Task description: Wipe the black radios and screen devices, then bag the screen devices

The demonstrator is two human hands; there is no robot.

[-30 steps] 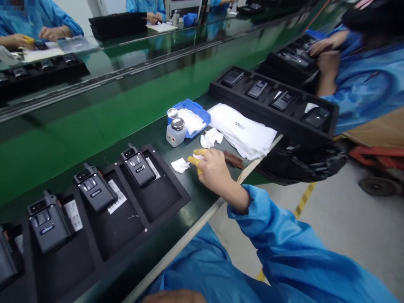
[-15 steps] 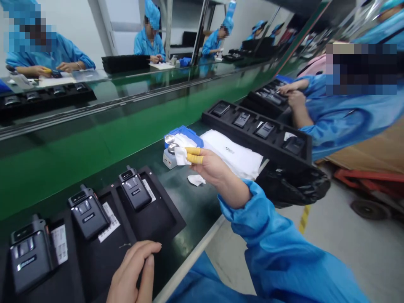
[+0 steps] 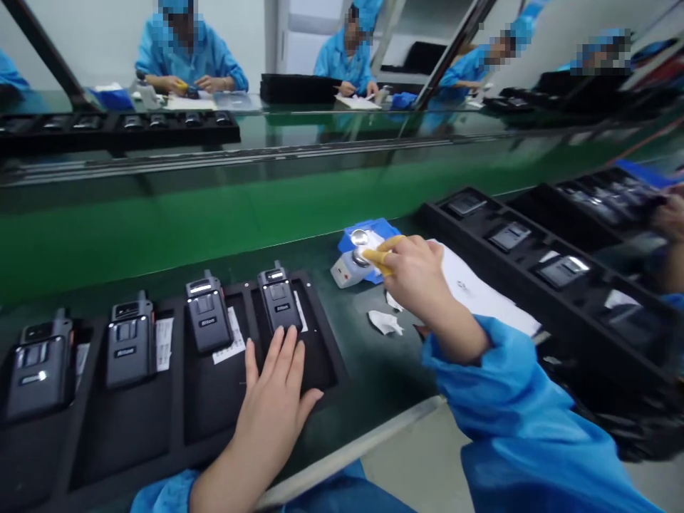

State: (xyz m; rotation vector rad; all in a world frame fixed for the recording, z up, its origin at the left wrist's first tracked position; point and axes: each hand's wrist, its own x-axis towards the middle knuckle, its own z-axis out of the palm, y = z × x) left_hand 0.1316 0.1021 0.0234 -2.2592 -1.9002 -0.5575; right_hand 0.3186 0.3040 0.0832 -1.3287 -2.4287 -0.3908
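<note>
Right hand [image 3: 422,281] pinching a wipe [image 3: 368,251] onto the dispenser [image 3: 345,271]; left hand [image 3: 275,406] flat on the tray [image 3: 325,349].

The right hand's capped fingertips [image 3: 385,260] are closed together on the small white wipe and press it on the dispenser's metal top, probably so the plunger wets the cloth; the yellow caps likely keep skin off it. Just behind the grip sits a blue bin [image 3: 382,229], and below the wrist lies a crumpled scrap [image 3: 385,322] on the bench. White sheets [image 3: 481,288] spread to the right of the grip, with a second tray [image 3: 588,313] beyond them. Well to the left, the left hand lies spread and holds nothing. Its fingertips touch the lower end of the nearest radio [image 3: 278,306], seemingly to steady the tray, where the other radios stand in their own pockets.
</note>
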